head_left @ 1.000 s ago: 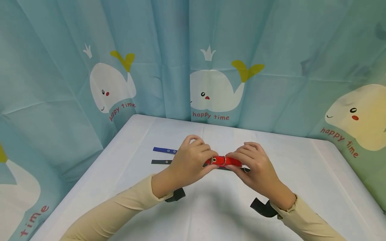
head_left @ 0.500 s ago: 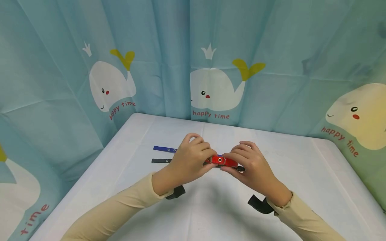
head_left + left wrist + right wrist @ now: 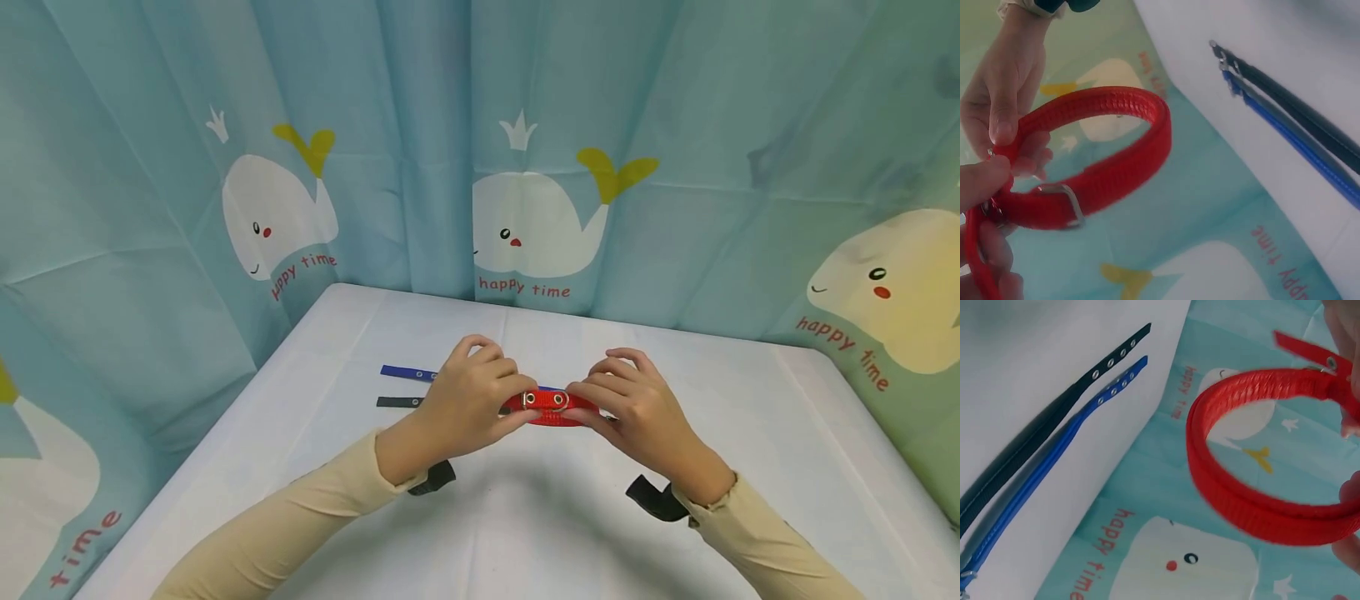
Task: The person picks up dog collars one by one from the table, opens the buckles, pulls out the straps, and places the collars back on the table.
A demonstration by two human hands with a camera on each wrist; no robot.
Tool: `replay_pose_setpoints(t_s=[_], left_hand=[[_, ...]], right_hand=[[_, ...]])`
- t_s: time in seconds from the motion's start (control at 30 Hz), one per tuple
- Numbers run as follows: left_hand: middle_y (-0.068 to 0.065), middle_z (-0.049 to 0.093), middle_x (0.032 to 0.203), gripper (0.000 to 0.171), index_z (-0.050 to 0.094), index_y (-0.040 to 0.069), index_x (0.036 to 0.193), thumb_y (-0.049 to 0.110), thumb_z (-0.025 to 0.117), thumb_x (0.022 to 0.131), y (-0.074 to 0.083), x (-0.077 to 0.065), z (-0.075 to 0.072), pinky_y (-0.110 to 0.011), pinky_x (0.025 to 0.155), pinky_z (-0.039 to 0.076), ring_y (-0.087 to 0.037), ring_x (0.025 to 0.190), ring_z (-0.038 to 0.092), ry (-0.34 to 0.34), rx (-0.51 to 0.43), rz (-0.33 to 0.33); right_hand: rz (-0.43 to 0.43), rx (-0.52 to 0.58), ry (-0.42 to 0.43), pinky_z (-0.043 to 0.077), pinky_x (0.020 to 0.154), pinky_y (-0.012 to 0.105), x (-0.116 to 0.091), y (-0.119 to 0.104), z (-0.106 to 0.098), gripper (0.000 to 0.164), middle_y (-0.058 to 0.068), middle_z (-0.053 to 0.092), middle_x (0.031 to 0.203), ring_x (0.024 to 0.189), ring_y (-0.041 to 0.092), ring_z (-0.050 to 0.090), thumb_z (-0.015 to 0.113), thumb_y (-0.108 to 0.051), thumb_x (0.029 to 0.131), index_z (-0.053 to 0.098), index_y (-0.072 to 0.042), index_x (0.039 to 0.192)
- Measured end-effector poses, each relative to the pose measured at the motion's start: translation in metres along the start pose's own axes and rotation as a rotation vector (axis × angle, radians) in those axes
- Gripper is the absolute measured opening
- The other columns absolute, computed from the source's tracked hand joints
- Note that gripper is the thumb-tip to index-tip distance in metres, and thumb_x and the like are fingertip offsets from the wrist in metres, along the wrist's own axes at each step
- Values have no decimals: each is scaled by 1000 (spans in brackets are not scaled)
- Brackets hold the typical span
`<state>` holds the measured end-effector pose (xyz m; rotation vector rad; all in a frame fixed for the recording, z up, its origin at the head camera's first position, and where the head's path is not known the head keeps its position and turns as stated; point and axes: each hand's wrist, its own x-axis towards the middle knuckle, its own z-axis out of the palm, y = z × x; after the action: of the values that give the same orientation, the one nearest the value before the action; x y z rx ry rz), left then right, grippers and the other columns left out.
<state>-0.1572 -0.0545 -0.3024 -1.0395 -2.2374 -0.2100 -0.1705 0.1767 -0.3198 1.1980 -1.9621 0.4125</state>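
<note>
A red pet collar [image 3: 546,400], bent into a loop, is held up over the table between both hands. My left hand [image 3: 472,398] pinches it near the buckle, thumb below and fingers above. My right hand [image 3: 637,410] pinches the band on the other side of two metal eyelets. In the left wrist view the collar [image 3: 1124,178] shows its D-ring [image 3: 1071,203]; fingers partly cover the buckle. The right wrist view shows the padded loop [image 3: 1229,503] and the free strap end [image 3: 1300,347] sticking out past the fingers.
A blue collar [image 3: 405,372] and a black collar [image 3: 396,402] lie side by side on the white table [image 3: 540,533], partly behind the hands. Their eyelet ends point left. A light blue curtain [image 3: 420,225] with whale prints hangs around the table.
My right hand moved slightly left, then back right along the red collar. Two eyelets now show between the hands, and the loop's lower part has come into view. My left hand stays nearly in place.
</note>
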Motion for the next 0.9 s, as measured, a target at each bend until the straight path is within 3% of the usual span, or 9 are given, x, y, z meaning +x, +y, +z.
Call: replay_pose_setpoints(t_s=[0.17,0.3,0.6,0.9], left_hand=[[8,67,72,24,74,21,90,40,76,75,-2,-3,1,-36,85,46,-9,75,57,3,-10,6],[8,65,72,22,73,20,92,35,76,75,-3,-3,2,-36,87,46,-9,75,56,1,-42,8],[8,66,73,22,73,22,91,38,74,77,-4,-4,0,-37,87,44,-10,77,57,4,-50,7],[10,67,74,18,70,22,86,33,75,73,-9,-4,-4,-41,91,43,-10,75,55,-4,-26,-28]], right_hand=[[-8,68,25,41,84,35,0,1,2,37,-2,62,67,70,14,52,52,-39,94,70,-9,82],[24,128,-4,40,86,32,1,-1,5,36,-1,60,68,72,14,53,57,-40,91,70,-7,85],[25,71,-38,40,84,36,2,-2,0,44,1,63,68,74,16,53,50,-44,93,70,-7,80],[10,62,43,40,81,36,2,2,-6,40,-1,61,66,73,16,53,54,-42,92,68,-9,76]])
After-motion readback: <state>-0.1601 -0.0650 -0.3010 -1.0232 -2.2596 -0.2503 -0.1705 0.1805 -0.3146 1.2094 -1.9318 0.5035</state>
